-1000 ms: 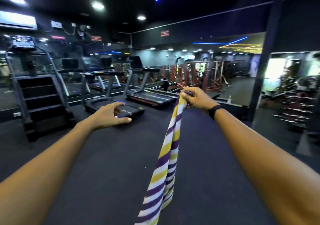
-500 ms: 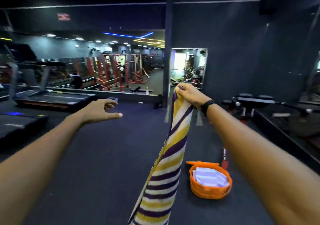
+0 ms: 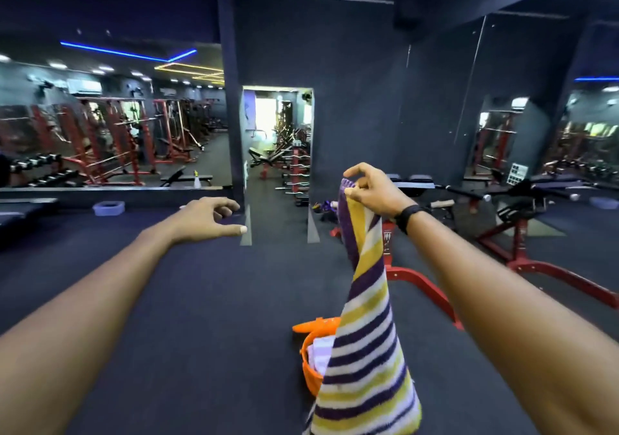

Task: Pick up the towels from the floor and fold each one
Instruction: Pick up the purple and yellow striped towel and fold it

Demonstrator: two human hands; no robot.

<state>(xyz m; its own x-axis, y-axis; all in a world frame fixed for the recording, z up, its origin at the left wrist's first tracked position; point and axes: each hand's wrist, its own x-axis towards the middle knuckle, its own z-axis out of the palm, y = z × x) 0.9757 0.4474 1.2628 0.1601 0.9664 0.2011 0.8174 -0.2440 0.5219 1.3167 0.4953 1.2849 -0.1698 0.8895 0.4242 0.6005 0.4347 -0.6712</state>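
A purple, yellow and white striped towel (image 3: 365,334) hangs full length from its top corner, which my right hand (image 3: 370,190) pinches at chest height. My left hand (image 3: 209,217) is stretched forward to the left of the towel, apart from it, with loosely curled fingers holding nothing. Behind the hanging towel an orange basket (image 3: 310,372) stands on the floor; it holds a pale folded towel (image 3: 320,352). The towel's lower end runs out of the frame.
Dark rubber gym floor (image 3: 201,300) lies ahead. A red-framed bench machine (image 3: 502,247) stands to the right. Mirrors and a doorway (image 3: 276,139) fill the far wall. A small lilac tub (image 3: 109,207) sits by the left mirror base.
The view has swung right, away from the treadmills. The orange basket is nearer and now partly behind the hanging towel. My right hand keeps its pinch; my left hand stays empty.
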